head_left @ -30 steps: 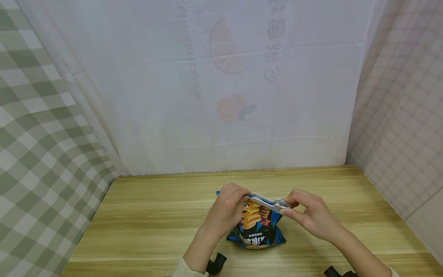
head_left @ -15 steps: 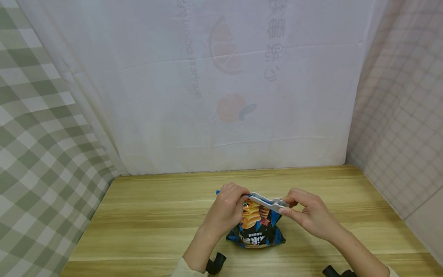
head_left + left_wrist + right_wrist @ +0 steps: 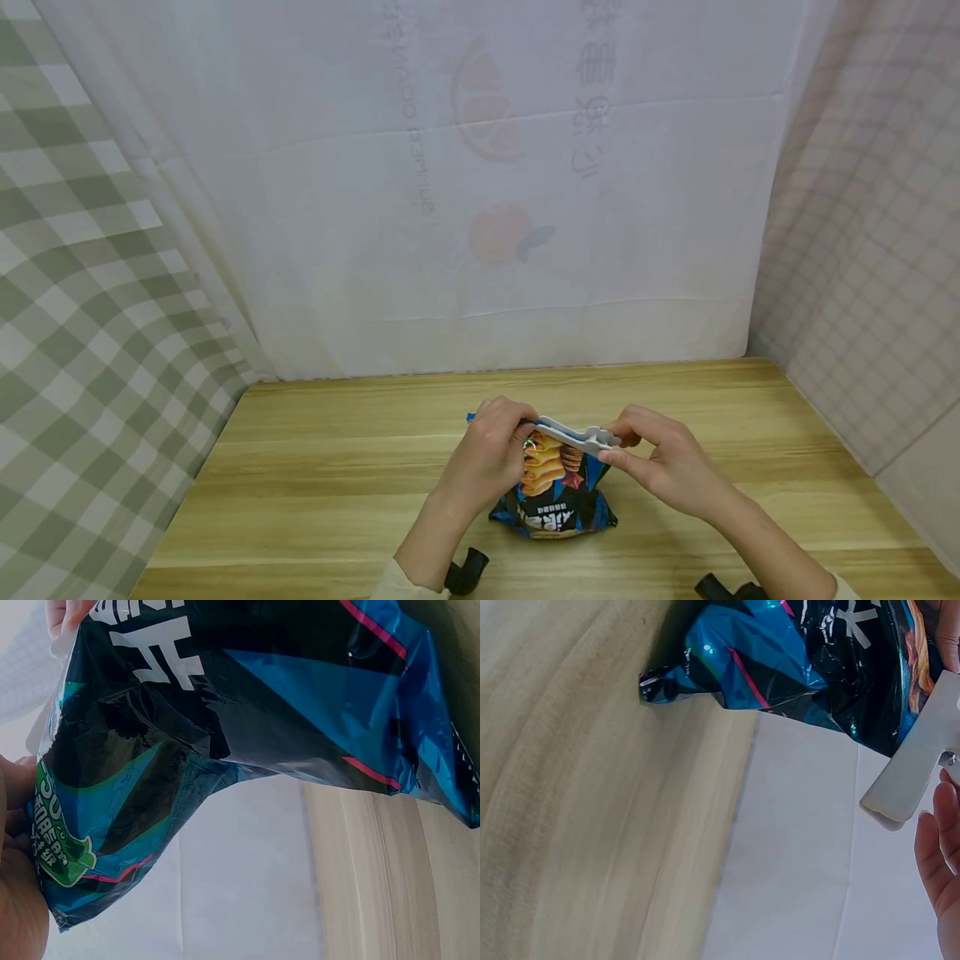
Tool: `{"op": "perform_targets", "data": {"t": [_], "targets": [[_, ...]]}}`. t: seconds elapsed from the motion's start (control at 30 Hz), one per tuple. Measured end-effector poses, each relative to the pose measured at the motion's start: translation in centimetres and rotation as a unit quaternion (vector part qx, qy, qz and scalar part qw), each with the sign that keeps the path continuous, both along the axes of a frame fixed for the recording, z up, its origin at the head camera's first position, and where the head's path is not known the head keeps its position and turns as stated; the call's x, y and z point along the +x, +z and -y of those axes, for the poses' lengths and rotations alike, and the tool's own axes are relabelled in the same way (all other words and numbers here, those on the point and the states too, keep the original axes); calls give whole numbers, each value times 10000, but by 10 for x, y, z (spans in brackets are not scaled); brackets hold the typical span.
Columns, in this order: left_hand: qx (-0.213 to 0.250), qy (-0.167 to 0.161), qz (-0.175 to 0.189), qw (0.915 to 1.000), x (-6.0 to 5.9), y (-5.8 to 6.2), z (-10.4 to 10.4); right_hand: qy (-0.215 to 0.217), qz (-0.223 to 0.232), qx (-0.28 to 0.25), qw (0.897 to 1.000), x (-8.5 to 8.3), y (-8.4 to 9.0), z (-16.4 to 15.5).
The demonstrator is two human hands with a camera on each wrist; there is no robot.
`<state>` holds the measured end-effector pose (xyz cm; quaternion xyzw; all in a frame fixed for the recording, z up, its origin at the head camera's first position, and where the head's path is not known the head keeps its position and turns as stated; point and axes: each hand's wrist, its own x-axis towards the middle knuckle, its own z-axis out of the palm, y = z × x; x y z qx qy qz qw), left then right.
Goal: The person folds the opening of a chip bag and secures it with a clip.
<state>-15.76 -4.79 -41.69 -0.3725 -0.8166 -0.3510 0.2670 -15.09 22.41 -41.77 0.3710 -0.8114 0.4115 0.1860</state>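
Note:
A blue and black snack bag (image 3: 558, 502) with a picture of crisps stands on the table. Across its top edge lies a white bag clip (image 3: 564, 434), slanting down to the right. My left hand (image 3: 487, 454) grips the bag's top at the left, fingers over the far side. With thumb and fingers my right hand (image 3: 667, 462) pinches the clip's right end. In the left wrist view the bag (image 3: 285, 697) fills most of the frame, and left fingers (image 3: 19, 787) show at its edge. The right wrist view shows the clip's light grey end (image 3: 911, 769) beside the bag.
The wooden table (image 3: 337, 492) runs back to a white cloth (image 3: 360, 250) with faded orange prints. A green checked cloth (image 3: 90, 333) hangs at the left and a pale grid cloth (image 3: 877, 250) at the right. Black curved pieces (image 3: 468, 572) sit near both wrists.
My right hand and the clip have shifted very slightly left. The left hand and the bag stay almost where they were, with both grips kept.

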Motion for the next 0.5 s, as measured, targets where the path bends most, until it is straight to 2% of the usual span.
{"op": "perform_targets", "data": {"t": [0.23, 0.5], "targets": [[-106, 93, -73, 9999, 0, 2, 3, -387, 468, 90, 9981, 5, 3, 3], [-12, 67, -390, 9992, -2, 0, 6, -401, 377, -10, 9985, 7, 0, -1]]}}
